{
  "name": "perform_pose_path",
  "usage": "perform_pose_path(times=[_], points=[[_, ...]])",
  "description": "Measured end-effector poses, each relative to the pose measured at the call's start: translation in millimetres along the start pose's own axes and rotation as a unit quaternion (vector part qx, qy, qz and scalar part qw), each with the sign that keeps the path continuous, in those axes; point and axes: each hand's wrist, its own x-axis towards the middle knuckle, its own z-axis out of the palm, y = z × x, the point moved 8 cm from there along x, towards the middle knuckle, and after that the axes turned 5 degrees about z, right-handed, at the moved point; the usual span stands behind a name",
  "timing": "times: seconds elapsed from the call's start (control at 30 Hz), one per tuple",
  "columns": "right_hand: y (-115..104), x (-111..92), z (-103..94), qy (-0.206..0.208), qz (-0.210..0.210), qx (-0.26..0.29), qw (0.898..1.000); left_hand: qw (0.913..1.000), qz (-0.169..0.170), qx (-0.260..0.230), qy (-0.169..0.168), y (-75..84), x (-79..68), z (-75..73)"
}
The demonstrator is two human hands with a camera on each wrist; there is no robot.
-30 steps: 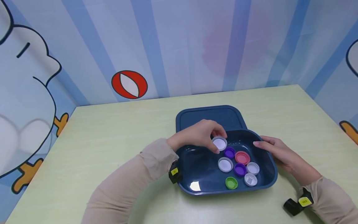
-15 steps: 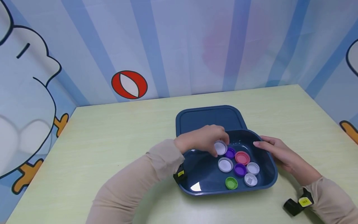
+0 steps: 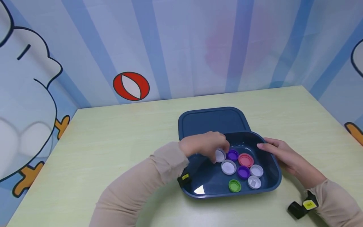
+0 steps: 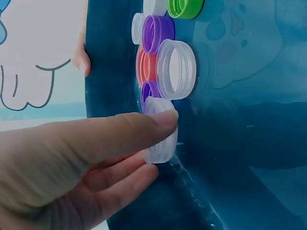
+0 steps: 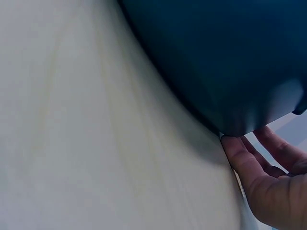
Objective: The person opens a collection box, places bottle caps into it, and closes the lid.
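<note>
My left hand [image 3: 204, 145] reaches over the far side of a dark blue plastic box [image 3: 210, 183]. Between thumb and fingers it pinches a clear-white bottle cap [image 4: 163, 143], tilted on its edge in the left wrist view. Right beside this cap lie a purple cap [image 3: 233, 154] and another white cap [image 3: 228, 167]. My right hand [image 3: 283, 156] grips the box's right end, thumb over the rim. In the right wrist view its fingers [image 5: 244, 160] touch the outer wall low down.
More caps lie on the box floor: pink-red [image 3: 245, 160], purple [image 3: 244, 172], green [image 3: 234, 185] and two whitish ones. Behind the box, partly hidden by it, lies a dark blue lid [image 3: 212, 121]. A patterned curtain [image 3: 181, 47] stands behind the pale table [image 3: 127, 132].
My left hand has lowered the white cap into the box, first moving right, then slightly back left, beside the purple cap. The right hand and the box have stayed put.
</note>
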Motion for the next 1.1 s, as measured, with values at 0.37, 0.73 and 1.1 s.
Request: perform_pose_path(times=[0.37,0.73,1.1], points=[[0,0,-0.7,0.003,-0.002,-0.004,1.0,0.9998,-0.01,-0.004,-0.018,-0.8,2.7,5.6],[0,0,-2.7,0.006,0.002,-0.008,1.0,0.9993,0.028,-0.011,0.021,7.9,-4.8,-8.3],[1,-1,-4.8,0.006,0.001,0.0,1.0,0.9964,0.053,-0.038,0.054,8.6,-25.6,-24.5]])
